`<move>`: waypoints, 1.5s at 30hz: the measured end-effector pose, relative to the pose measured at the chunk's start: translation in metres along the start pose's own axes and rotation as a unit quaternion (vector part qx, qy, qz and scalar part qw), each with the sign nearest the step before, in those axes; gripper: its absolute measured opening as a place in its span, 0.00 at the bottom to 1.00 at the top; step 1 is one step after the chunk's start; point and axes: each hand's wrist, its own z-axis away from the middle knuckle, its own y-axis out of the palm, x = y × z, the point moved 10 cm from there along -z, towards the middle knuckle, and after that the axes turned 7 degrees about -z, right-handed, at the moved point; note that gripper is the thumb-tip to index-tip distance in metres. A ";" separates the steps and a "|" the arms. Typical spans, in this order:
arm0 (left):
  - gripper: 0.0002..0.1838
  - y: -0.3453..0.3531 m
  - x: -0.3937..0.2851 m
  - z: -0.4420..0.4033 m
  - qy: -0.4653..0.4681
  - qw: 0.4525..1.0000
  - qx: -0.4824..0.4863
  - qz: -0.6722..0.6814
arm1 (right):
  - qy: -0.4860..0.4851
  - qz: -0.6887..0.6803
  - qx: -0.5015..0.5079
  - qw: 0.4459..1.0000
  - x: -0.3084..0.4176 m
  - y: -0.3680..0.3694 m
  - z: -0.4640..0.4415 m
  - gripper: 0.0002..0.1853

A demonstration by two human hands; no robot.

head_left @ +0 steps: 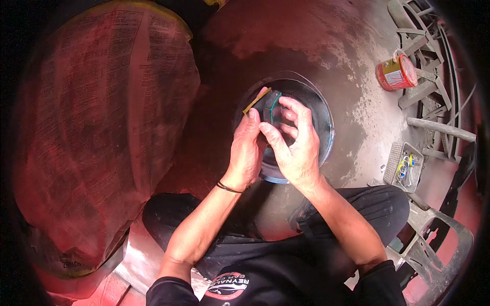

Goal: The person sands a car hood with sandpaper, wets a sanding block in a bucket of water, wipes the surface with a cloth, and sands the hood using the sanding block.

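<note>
My left hand (246, 140) is closed around a dark, flat pad (268, 106) that has a yellow strip (257, 101) along one side and a thin teal edge on the other. Whether these are one piece or several layers I cannot tell. My right hand (297, 140) is beside the teal edge, its thumb and curved fingers apart, the fingertips close to the pad. Beneath both hands is a round dark basin (326, 120) on the floor; its inside is partly hidden by the hands.
A large panel covered with newspaper (107, 102) stands to the left. Toward the right are a red and yellow bucket (397, 73), a grey basket (395, 162) holding small yellow and blue items, and grey plastic chairs (429, 239). The floor (352, 81) looks wet and stained.
</note>
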 end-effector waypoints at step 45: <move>0.49 -0.015 -0.015 -0.033 0.000 0.995 0.069 -0.073 | -0.026 0.098 0.076 0.992 -0.002 -0.016 -0.037 0.32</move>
